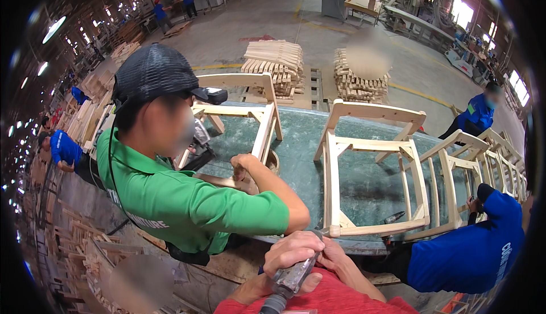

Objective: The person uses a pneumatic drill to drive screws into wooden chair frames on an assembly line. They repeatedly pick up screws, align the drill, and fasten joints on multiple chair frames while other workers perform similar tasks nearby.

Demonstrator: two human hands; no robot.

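- Air tool (pixel 291 280): one, low at the table (pixel 364 183) edge, left hand (pixel 291 252) clenched around it, right hand (pixel 335 255) pressed alongside.
- Wooden chair frames (pixel 369 172): three on the table.
- Co-workers nearby: two.

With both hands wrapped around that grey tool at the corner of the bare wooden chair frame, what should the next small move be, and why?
Probably press the grey handheld power tool straight into the near corner of the pale unfinished wooden chair frame. The left hand and right hand both clasp the tool, and its tip sits at that joint on the green worktable.
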